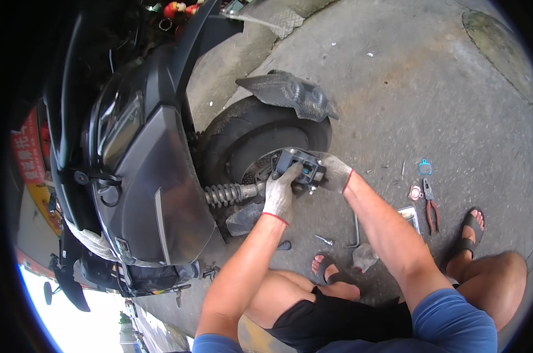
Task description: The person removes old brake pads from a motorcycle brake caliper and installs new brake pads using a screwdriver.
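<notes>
In front of the rear wheel (266,132) of a dark motor scooter (160,194), both my hands hold a black brake caliper (291,157). My left hand (280,194), in a white work glove with a red cuff, grips its near left side, the thumb reaching over the caliper's opening. Gloved the same way, my right hand (337,173) is wrapped around its right side; most of those fingers are behind the caliper. Something small and blue shows inside the opening. Behind the caliper is part of the brake disc (256,170), and to its left is the shock absorber spring (231,193).
On the concrete to the right lie a blue-edged brake pad (424,167), a round-faced part (415,193) and red-handled pliers (431,206). Nearer me are a bolt (323,239), an L-shaped wrench (356,230) and a crumpled whitish cloth item (364,257). A mudguard (296,97) overhangs the wheel.
</notes>
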{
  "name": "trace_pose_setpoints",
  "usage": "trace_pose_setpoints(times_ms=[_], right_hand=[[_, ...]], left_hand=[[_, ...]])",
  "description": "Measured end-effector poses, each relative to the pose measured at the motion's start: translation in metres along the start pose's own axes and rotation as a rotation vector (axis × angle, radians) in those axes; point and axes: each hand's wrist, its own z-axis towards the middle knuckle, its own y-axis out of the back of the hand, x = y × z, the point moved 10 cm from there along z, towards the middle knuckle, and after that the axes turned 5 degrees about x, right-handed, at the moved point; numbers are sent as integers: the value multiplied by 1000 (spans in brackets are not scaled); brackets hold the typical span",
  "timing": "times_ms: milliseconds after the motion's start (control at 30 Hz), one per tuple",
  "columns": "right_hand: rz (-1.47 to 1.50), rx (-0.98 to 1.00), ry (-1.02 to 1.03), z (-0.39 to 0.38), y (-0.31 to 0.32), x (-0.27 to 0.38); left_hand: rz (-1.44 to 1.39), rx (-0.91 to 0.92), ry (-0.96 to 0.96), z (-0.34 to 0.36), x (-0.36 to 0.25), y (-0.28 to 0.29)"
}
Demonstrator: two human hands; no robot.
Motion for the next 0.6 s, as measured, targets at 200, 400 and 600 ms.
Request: trace_pose_setpoints(times_ms=[200,400,600], right_hand=[[-247,-240,99,-33,5,12],[-570,-391,102,-74,14,19],[-1063,-701,91,-131,86,68]], left_hand=[[42,-36,10,-3,-2,0],[155,-28,-4,13,3,-6],[98,8,-20,15,1,-12]])
